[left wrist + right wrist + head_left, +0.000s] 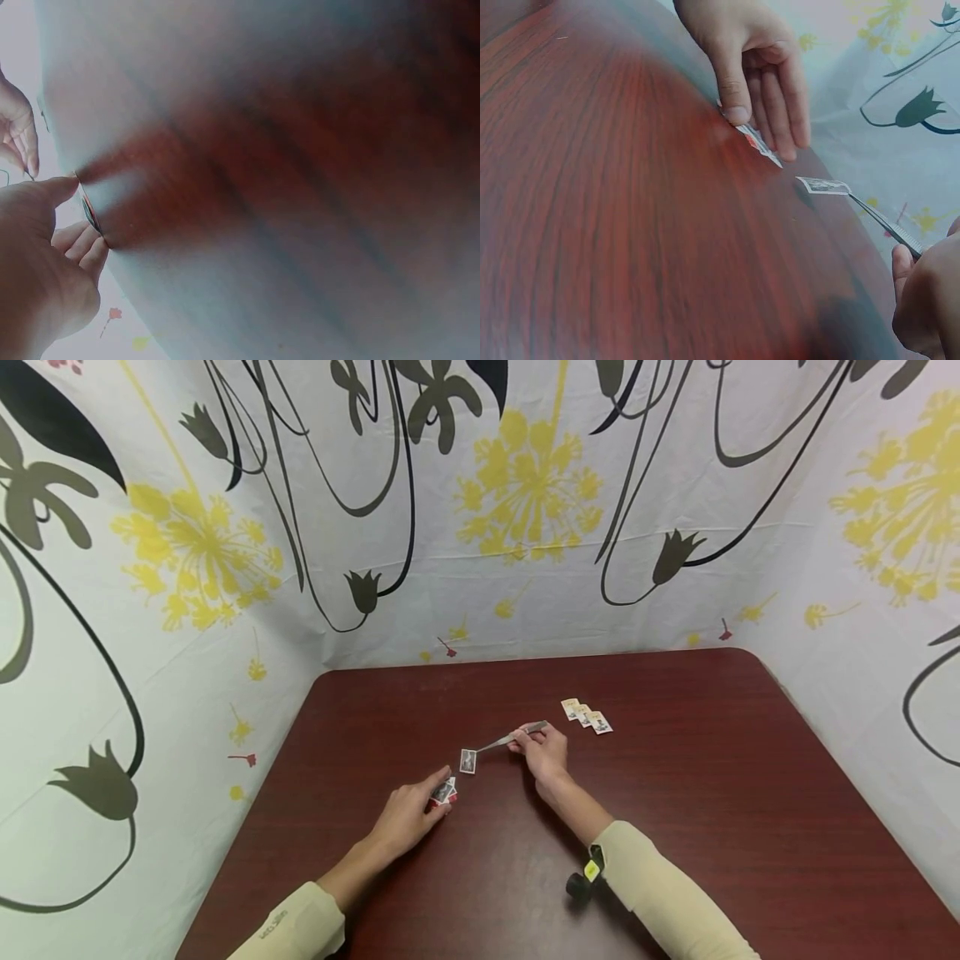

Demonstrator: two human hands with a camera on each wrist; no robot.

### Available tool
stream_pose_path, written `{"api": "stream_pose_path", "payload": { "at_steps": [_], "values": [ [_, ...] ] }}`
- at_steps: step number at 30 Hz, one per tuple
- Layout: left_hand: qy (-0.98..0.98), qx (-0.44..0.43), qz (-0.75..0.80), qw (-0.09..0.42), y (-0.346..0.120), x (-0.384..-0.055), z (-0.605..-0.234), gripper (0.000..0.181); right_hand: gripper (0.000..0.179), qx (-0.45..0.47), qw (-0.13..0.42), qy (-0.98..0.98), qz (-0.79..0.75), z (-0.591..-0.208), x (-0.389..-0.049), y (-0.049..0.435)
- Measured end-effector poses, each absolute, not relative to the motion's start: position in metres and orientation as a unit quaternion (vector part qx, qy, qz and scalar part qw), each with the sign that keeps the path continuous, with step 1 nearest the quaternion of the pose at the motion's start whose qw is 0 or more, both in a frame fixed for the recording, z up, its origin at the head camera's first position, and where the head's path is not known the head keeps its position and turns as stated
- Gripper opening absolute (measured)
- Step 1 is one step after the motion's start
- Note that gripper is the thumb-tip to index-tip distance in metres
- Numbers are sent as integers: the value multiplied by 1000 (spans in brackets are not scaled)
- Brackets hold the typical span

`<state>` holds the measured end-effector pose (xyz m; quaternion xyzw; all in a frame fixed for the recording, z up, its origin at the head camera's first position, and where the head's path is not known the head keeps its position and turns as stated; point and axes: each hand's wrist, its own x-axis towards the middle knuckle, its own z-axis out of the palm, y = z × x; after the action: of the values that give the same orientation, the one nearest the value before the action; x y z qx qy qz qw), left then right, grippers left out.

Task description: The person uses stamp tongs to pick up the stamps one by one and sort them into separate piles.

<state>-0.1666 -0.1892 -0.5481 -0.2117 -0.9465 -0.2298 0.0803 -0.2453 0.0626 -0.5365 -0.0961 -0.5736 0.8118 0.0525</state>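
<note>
My right hand (546,755) grips metal tweezers (885,223), whose tips pinch one small stamp (468,762) by its edge. The stamp has a dark picture with a white border; in the right wrist view it appears raised off the table. Just to its left, my left hand (408,816) holds a small loose pile of stamps (444,791) between thumb and fingers. Some red shows among them. In the left wrist view this pile (89,210) appears edge-on, so its faces are hidden there. Farther back, right of the tweezers, several pale stamps (585,716) lie overlapping in a slanted row.
The dark red wood-grain table (675,777) has rounded far corners. White cloth (450,527) with yellow and grey flower prints hangs behind it and at both sides. A black device with a yellow mark (591,870) is strapped at the right wrist, by the sleeve.
</note>
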Motion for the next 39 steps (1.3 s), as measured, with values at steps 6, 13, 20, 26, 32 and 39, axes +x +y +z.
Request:
{"api": "stream_pose_path", "payload": {
  "at_steps": [6,13,20,26,32,39],
  "values": [
    [-945,-214,-233,80,-189,-167,-548,64,10,-90,50,-585,805,-530,-245,84],
    [-945,-214,-233,80,-188,-167,-549,63,14,-65,51,-601,795,-520,-243,114],
    [-946,-217,-230,76,-188,-166,-549,64,17,-75,47,-630,772,-510,-235,151],
    [-947,-216,-226,77,-189,-167,-549,64,17,-77,37,-641,763,-508,-228,184],
    [-946,-214,-230,76,-190,-166,-547,64,20,-69,16,-653,754,-507,-221,212],
    [-946,-219,-228,78,-189,-167,-548,63,3,-64,-4,-671,738,-511,-213,242]
  ]
}}
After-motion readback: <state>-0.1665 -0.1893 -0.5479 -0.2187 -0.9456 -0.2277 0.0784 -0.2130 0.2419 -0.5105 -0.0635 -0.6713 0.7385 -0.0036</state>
